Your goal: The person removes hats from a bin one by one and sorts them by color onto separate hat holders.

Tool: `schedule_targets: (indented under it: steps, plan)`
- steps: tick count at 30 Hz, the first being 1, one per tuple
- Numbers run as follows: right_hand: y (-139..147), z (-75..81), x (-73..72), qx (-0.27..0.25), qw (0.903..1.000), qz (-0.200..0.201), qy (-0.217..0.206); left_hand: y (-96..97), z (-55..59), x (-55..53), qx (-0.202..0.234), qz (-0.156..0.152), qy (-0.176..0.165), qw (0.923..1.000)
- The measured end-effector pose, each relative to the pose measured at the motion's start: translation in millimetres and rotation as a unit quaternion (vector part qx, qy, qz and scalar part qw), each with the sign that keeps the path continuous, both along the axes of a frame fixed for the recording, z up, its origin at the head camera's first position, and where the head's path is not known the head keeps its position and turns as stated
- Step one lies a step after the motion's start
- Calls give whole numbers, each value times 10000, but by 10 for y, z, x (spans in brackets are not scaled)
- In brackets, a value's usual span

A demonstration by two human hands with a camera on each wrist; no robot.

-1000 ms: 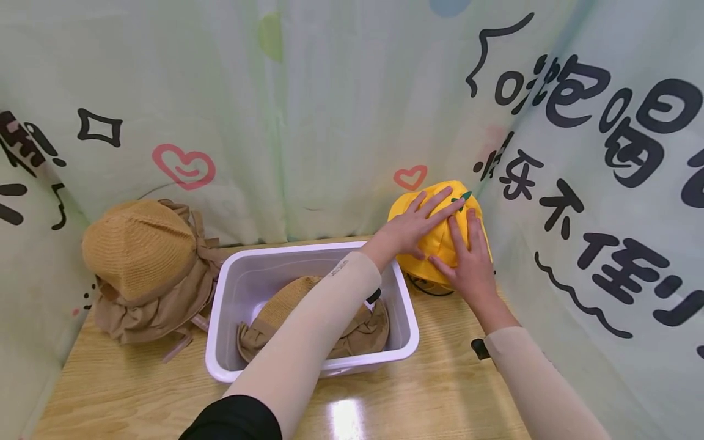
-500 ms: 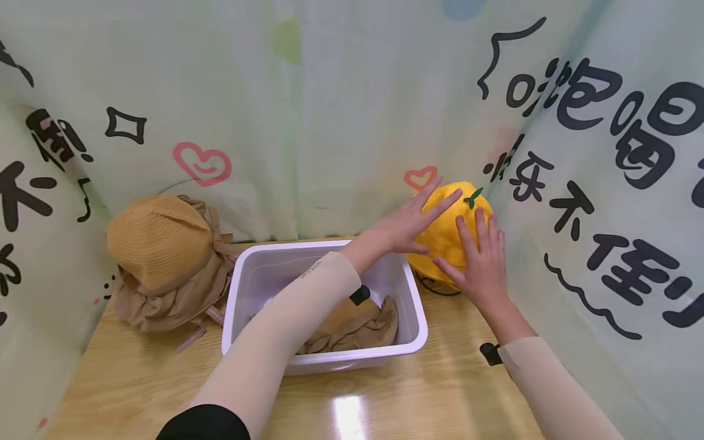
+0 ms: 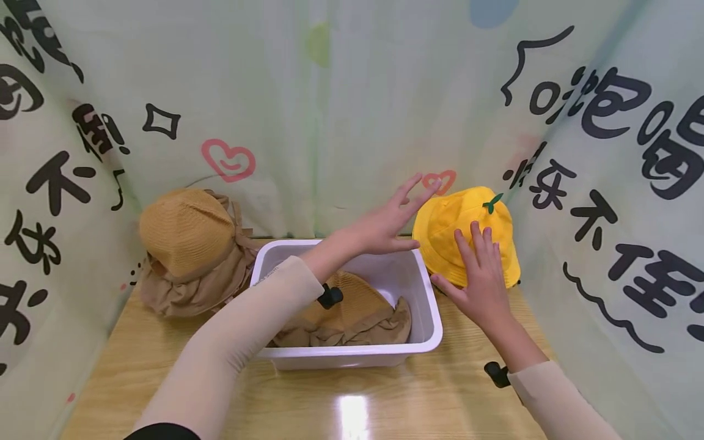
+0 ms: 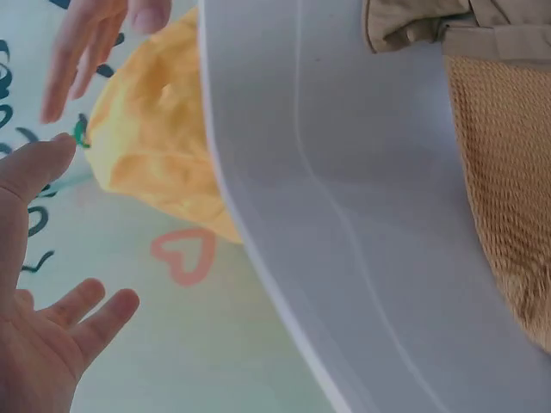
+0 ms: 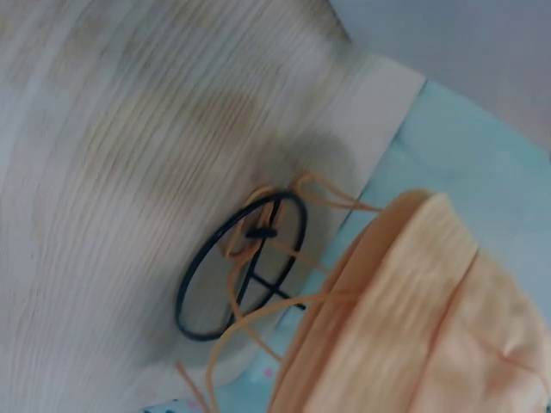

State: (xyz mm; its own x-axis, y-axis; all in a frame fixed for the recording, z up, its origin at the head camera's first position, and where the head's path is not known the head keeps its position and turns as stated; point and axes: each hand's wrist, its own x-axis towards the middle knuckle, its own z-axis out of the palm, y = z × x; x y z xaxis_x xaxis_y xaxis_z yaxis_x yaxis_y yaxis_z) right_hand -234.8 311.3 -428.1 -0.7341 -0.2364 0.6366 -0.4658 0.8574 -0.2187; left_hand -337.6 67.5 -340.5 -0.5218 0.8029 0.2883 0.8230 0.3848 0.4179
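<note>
A yellow bucket hat (image 3: 459, 211) with a green sprout on its crown sits at the back right. Its black wire stand (image 5: 263, 232) and dangling cords show in the right wrist view. My right hand (image 3: 484, 284) is held at the hat's front with fingers extended, overlapping it in the head view. To the hat's left, my left hand (image 3: 382, 225) hangs over the bin's back right part, fingers spread, holding nothing. Inside the pale lilac plastic bin (image 3: 379, 351) lies a tan knitted hat (image 3: 352, 299) with a brown cloth brim, partly hidden by my left forearm.
Another tan knitted hat (image 3: 187, 229) with a brown cloth brim and ties stands left of the bin. Everything rests on a wooden tabletop (image 3: 297, 400). Printed curtains (image 3: 368, 110) close off the back and both sides.
My left hand has drawn off the yellow hat toward the left, over the bin. My right hand has slid down toward the hat's front. The hat's brim now hides its stand. The head view has shifted left.
</note>
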Motion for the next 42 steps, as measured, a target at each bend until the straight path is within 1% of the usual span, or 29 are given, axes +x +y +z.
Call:
schedule_targets:
  steps: [3,8,12,14,18,22,26,29,34,42]
  plan:
    - [-64,-5,69,-5,9999,47,-108,-124,60,42,28,57,99,9999]
    - [-172,-31,148,29,9996,194,-221,-353,149,152,39,258,-61,9996]
    - [-261,-39,193,24,9987,394,-330,-529,162,230,74,360,-105,9993]
    - [-296,-38,220,24,9979,454,-454,-607,154,267,73,373,-50,9993]
    - [-361,-26,274,2,9955,530,-781,-754,128,338,84,443,23,9990]
    - [-429,-2,333,-84,9917,592,-1141,-902,94,406,39,521,-18,9986]
    - [-499,34,381,-91,9887,652,-1350,-1049,56,464,-106,583,-43,9982]
    - [-534,48,407,44,9870,622,-1483,-1137,16,495,-197,618,-58,9979]
    - [-580,57,447,222,9809,551,-1852,-1239,-67,538,-339,695,-70,9970]
    - [-654,8,499,492,9655,418,-2524,-1335,-221,583,-562,719,-240,9955]
